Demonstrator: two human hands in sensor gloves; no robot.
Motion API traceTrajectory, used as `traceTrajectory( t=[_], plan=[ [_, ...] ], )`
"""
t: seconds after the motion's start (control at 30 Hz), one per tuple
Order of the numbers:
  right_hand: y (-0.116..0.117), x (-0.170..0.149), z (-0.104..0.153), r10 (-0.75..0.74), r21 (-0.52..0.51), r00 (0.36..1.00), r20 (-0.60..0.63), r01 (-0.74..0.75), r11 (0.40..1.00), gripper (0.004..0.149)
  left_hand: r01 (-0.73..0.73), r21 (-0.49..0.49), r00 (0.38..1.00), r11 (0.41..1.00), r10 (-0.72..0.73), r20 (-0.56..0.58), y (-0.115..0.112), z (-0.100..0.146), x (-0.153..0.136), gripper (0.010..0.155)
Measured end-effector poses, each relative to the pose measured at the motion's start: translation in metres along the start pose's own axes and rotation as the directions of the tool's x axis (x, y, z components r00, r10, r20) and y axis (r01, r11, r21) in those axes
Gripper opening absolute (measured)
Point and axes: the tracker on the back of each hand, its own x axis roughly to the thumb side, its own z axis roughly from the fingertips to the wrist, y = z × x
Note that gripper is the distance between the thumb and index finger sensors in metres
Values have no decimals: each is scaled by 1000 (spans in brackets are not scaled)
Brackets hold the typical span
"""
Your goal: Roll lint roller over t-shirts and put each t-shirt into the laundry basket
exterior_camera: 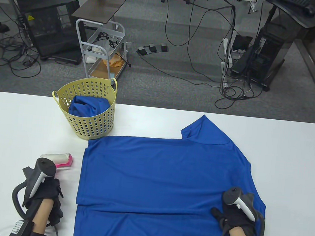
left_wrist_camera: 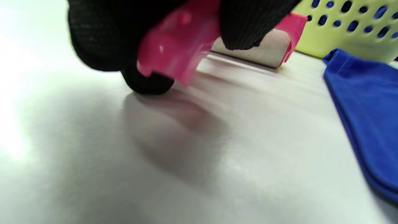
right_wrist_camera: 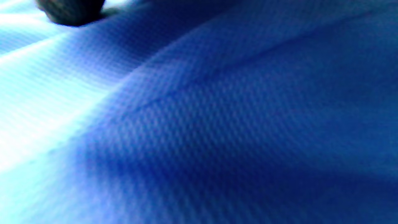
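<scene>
I am holding the lint roller [left_wrist_camera: 174, 53] by its pink handle, my left hand [exterior_camera: 43, 193] curling round it near the table's [exterior_camera: 14, 126] front left corner, the roll just clear of the surface. The blue t-shirt [exterior_camera: 157, 176] is lying spread flat across the middle of the table, reaching the front edge. I am judging it light, soft and slippery, likely to bunch under the sticky roll, so I am pinning it with my right hand [exterior_camera: 237, 214], resting on the shirt near the front right; whether its fingers are flat or curled I cannot tell. The yellow laundry basket [exterior_camera: 90, 117] is standing toward the back left, touching the shirt's corner, with another blue garment [exterior_camera: 90, 107] crumpled inside
</scene>
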Motion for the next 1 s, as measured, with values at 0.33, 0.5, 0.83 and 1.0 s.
traceTrajectory(
  t=[0.33, 0.5, 0.83, 1.0],
  plan=[
    [-12, 10, 16, 24, -203, 997, 69, -10, 979, 75, 81, 112, 995, 990, -86, 44, 16, 24, 29, 75],
    [-32, 12, 40, -99, -407, 987, 123, 142, 902, 76, 57, 122, 921, 991, -99, 378, 12, 64, 88, 73],
    [-47, 6, 65, -84, -610, 961, 265, 234, 757, 74, 235, -93, 736, 968, -114, 668, -75, 110, 233, 81],
    [-46, 10, 68, -56, -654, 945, 323, 266, 708, 72, 359, -105, 782, 927, -238, 576, -99, 113, 270, 84]
  ],
)
